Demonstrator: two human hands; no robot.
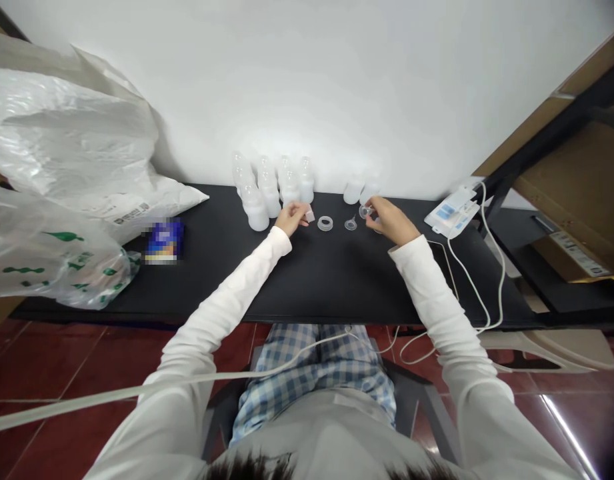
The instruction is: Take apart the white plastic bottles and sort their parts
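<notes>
My left hand is closed, its fingertips on a small pale, square-looking piece. My right hand pinches a clear round silicone piece, perhaps a bottle nipple. Between the hands, a white ring lies flat on the black table, with a clear nipple-like piece to its right. Behind my left hand stand several whitish baby bottles with domed clear tops, the nearest bottle among them. Two shorter white bottles without tops, one bottle plainly visible, stand by the wall behind my right hand.
Large white plastic bags and a blurred blue packet occupy the left of the black table. A white box-like device with a cable sits at the right. Another cable crosses above my lap.
</notes>
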